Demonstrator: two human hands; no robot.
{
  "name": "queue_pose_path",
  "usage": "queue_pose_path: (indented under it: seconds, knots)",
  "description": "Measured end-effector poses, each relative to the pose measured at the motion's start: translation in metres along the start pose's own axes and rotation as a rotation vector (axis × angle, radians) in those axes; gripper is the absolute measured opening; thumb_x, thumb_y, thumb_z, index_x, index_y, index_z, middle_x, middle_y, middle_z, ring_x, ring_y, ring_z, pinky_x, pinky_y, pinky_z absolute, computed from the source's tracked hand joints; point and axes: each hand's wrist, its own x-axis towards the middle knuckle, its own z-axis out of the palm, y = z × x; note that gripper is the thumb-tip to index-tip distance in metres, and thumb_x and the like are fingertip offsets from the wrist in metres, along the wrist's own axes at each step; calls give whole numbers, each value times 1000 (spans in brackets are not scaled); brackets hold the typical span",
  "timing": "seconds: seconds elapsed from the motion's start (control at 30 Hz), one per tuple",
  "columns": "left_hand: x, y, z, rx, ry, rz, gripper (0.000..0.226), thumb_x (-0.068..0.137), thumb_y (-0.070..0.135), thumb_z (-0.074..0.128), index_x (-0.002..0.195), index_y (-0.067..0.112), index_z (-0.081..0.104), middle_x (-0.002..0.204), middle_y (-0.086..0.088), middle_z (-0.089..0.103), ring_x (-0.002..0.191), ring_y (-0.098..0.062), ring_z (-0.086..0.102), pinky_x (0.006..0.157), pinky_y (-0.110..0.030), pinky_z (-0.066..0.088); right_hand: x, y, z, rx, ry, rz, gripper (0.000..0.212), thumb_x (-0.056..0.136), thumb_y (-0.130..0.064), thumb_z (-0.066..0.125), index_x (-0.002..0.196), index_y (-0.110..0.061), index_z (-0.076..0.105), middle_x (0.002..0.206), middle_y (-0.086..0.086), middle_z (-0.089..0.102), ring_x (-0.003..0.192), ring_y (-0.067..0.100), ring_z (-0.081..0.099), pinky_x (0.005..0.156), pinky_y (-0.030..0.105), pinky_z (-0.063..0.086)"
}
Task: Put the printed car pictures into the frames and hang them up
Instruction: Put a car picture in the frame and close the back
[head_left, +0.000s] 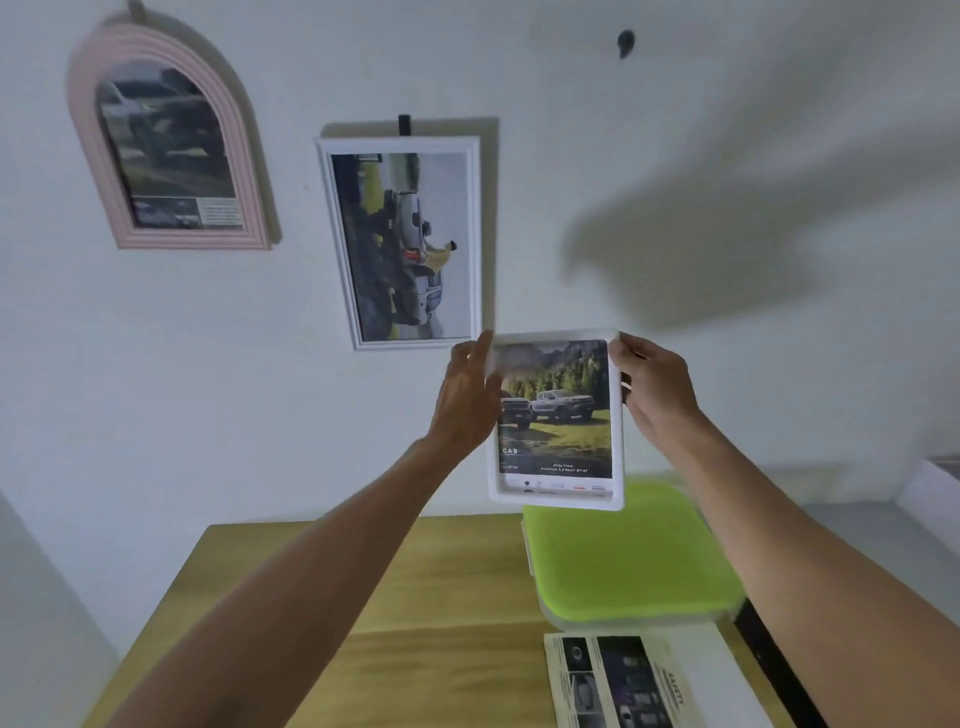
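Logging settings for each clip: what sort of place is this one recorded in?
Probably a room in a home or small office: a plain white wall with hooks, hung with a pink arched frame and a white frame, above a wooden table holding a printed car sheet.

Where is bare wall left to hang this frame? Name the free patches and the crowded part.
Free: wall right of the white rectangular frame, under the empty dark hook, above the white frame with two trucks held by left hand and right hand. Crowded: the upper left, around the pink arched frame.
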Motion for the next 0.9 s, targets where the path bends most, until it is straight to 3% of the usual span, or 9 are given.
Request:
queue_pose_path:
  seconds: [0.1, 0.2, 0.27, 0.33, 0.43, 0.57, 0.67, 0.8, 0.9]
  knots:
    - [46, 11, -17, -184, -28, -71, 53, 97, 8, 53, 146, 23, 40, 120, -7, 61, 92, -16, 63, 67, -18, 50, 24, -26, -1, 6, 18, -66, 19, 95, -22, 67, 113, -16, 72, 109, 2, 74, 105, 20, 67, 100, 39, 51]
    - [86, 25, -33, -447, -79, -203, 53, 94, 7, 60, 143, 24, 45, 101, -3, 63, 78, -13, 60, 55, -15, 48, 41, -56, 2, -148, 53, -186, 33, 97, -36, 63, 127, -22, 66, 124, -4, 68, 119, 18, 61, 106, 41, 47]
    - [110, 33, -41, -563, -105, -235, 51, 93, 6, 61, 140, 20, 49, 93, -4, 62, 73, -13, 58, 58, -18, 49, 48, -72, 3, -395, 66, -309, 40, 100, -46, 52, 136, -29, 57, 126, -11, 61, 115, 12, 57, 97, 33, 46]
    - [133, 38, -47, -598, -88, -224, 49, 92, 5, 62, 138, 18, 52, 89, -4, 62, 72, -13, 58, 63, -21, 50, 58, -84, 2, -522, 2, -352, 43, 100, -50, 51, 142, -40, 48, 127, -10, 60, 112, 12, 58, 93, 35, 49]
    - [159, 45, -51, -631, -23, -193, 44, 92, 9, 65, 134, 16, 54, 88, -3, 64, 75, -12, 60, 75, -24, 51, 73, -97, -1, -552, -94, -340, 50, 98, -28, 59, 141, -50, 44, 117, 1, 65, 103, 21, 65, 86, 42, 57]
    - [176, 59, -47, -522, -47, -50, 53, 88, 23, 73, 137, 21, 54, 91, 3, 72, 83, -12, 68, 83, -28, 54, 95, -110, -6, -397, 36, -389, 41, 91, -11, 68, 123, -36, 63, 102, 1, 66, 98, 25, 66, 86, 51, 58]
    - [188, 73, -42, -363, -72, 41, 66, 85, 24, 74, 144, 34, 45, 90, 3, 72, 78, -11, 68, 74, -23, 53, 119, -121, -14, -326, 118, -400, 29, 88, -13, 74, 112, -27, 65, 102, -2, 68, 101, 27, 68, 86, 53, 58]
    - [214, 96, -39, -351, 21, 43, 63, 89, 13, 68, 143, 34, 45, 87, -4, 71, 59, -4, 56, 52, -8, 42, 150, -143, -22, -315, 121, -452, 26, 85, -22, 78, 107, -30, 68, 100, -5, 69, 98, 24, 69, 85, 51, 59]
    - [240, 110, -34, -286, 59, 63, 62, 87, 13, 66, 141, 37, 48, 87, -1, 71, 65, -10, 62, 54, -13, 43, 171, -161, -26, -325, 125, -487, 27, 84, -24, 79, 107, -31, 68, 98, -6, 70, 97, 23, 70, 83, 49, 60]
